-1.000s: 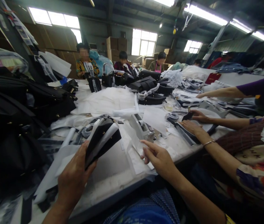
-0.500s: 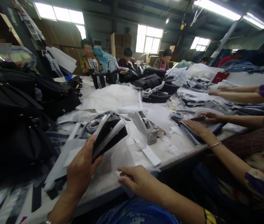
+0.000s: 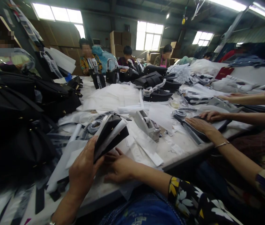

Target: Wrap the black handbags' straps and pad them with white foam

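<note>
My left hand [image 3: 82,172] is closed round the near end of a black folded leather piece [image 3: 110,134] with white paper tucked in it, held tilted above the white table [image 3: 184,147]. My right hand [image 3: 118,165] lies just right of it, under the piece's lower edge, fingers spread and reaching toward it, resting on white paper sheets [image 3: 144,150]. Nothing shows in the right hand.
A grey tape dispenser [image 3: 147,125] stands beyond my hands. Black handbags [image 3: 29,103] pile up at the left. A neighbour's two hands [image 3: 202,123] work on black straps at the right. More bags, wrapping paper and several seated people are at the far end.
My right hand has drawn back from the papers near the tape dispenser and moved left, ending beside the black piece under my left hand. The left hand has kept its hold.
</note>
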The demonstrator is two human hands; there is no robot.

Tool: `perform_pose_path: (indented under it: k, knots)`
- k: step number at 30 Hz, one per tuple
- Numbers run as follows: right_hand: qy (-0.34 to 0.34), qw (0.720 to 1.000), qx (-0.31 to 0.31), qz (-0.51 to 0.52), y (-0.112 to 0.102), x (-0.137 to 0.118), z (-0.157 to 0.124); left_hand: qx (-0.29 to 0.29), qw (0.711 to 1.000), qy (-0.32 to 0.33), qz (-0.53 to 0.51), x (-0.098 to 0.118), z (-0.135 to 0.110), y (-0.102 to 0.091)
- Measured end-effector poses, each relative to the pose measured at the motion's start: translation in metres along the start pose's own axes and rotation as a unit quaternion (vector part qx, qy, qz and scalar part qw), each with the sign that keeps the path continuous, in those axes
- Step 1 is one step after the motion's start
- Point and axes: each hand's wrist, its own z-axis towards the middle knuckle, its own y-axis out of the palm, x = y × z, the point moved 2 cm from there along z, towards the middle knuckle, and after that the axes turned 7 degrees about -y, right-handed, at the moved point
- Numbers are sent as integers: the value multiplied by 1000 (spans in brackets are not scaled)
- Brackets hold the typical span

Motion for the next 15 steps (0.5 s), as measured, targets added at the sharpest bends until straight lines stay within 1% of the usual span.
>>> perform_pose_path:
  k: [1, 3, 5, 6, 9, 12, 15]
  knots:
    - [-11, 1000, 9, 17, -2, 3, 2, -1, 1000, 2, 0, 0, 0, 0]
    - [5, 998, 58, 30, -7, 11, 1, -6, 1000, 6, 2, 0, 1, 0]
    - [27, 995, 91, 2, -7, 17, -6, -8, 1000, 11, 7, 0, 1, -1]
    - [27, 995, 89, -20, -6, 19, -10, -6, 1000, 16, 10, 0, 1, -1]
    - [-15, 998, 41, -51, -5, 22, -22, -9, 998, 60, 9, 4, -1, 1]
    - [-31, 999, 17, -11, -13, 26, -31, -28, 991, 127, 14, 9, -5, 8]
    - [-5, 998, 35, 50, -25, 25, -43, -30, 985, 165, 40, 12, -11, 16]
